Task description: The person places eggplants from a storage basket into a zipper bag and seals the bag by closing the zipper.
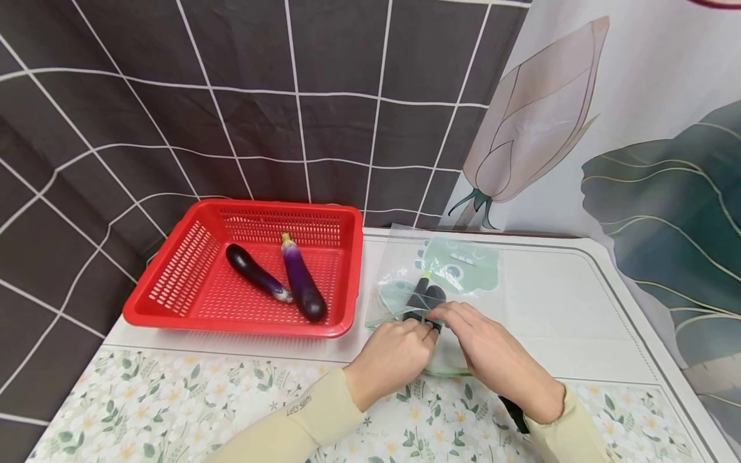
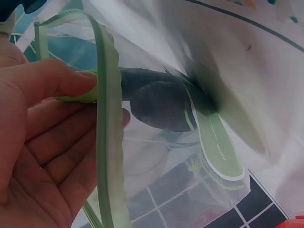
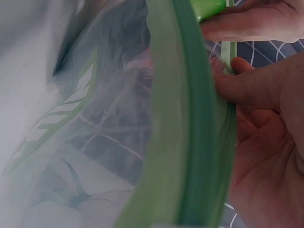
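Note:
A clear zip bag [image 1: 379, 305] with a green seal and a cartoon print lies in front of me, with dark eggplants [image 1: 418, 297] showing through its film. My left hand [image 1: 396, 354] is at the bag's mouth. In the left wrist view, its thumb and fingers pinch the bright green stem end [image 2: 88, 94] of a dark eggplant [image 2: 164, 104], whose body lies within the bag. My right hand [image 1: 486, 344] grips the edge of the mouth; in the right wrist view, its thumb presses on the green zip strip [image 3: 197, 118]. Some fingertips are hidden behind the strip.
To the left stands a red plastic basket [image 1: 133, 308] holding two purple eggplants [image 1: 302, 280]. A flowered cloth [image 1: 191, 399] covers the near part of the white table [image 1: 556, 308]. A dark gridded curtain [image 1: 249, 38] hangs behind.

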{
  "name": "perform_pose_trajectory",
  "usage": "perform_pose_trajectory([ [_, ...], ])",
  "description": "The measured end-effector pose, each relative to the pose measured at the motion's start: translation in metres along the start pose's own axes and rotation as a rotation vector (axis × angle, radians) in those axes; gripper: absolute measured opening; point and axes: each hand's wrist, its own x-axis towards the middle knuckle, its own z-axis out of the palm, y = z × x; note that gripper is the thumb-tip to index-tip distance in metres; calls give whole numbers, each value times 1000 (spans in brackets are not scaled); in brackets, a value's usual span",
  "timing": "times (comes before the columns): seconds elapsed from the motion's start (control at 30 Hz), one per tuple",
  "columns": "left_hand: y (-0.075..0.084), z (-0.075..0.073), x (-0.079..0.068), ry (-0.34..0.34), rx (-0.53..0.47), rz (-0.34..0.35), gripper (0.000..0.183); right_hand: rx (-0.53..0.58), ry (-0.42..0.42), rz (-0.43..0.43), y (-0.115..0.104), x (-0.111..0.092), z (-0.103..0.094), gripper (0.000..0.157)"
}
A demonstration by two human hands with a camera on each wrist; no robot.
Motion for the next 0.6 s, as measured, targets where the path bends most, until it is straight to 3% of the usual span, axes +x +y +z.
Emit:
perform_pose_trajectory([
  [0.6, 9, 9, 3, -44, 97, -120, 20, 30, 4, -36, -1, 0, -1, 66],
])
